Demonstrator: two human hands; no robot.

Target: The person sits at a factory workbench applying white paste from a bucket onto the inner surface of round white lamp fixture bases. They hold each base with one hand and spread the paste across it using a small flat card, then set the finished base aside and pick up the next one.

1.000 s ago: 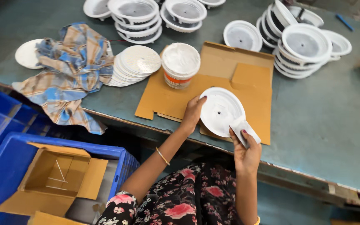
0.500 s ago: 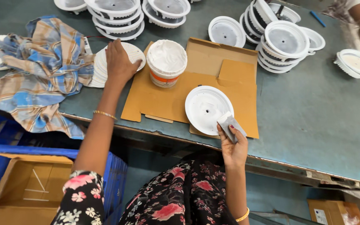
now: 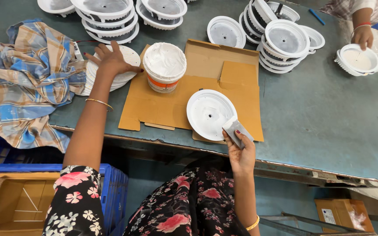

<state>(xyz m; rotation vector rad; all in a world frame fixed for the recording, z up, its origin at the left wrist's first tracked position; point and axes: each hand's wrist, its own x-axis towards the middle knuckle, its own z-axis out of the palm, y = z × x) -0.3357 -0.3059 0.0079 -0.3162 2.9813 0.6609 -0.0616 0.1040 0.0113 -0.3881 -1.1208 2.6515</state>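
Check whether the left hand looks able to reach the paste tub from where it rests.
Probably yes: the left hand rests on the stack of white discs right beside the tub, with nothing between them.

I see a round white tub point(image 3: 164, 66) with an orange label band at eleven o'clock on the flattened cardboard point(image 3: 206, 65). An open brown carton point(image 3: 16, 203) sits at seven, a labelled brown box point(image 3: 340, 214) at five.
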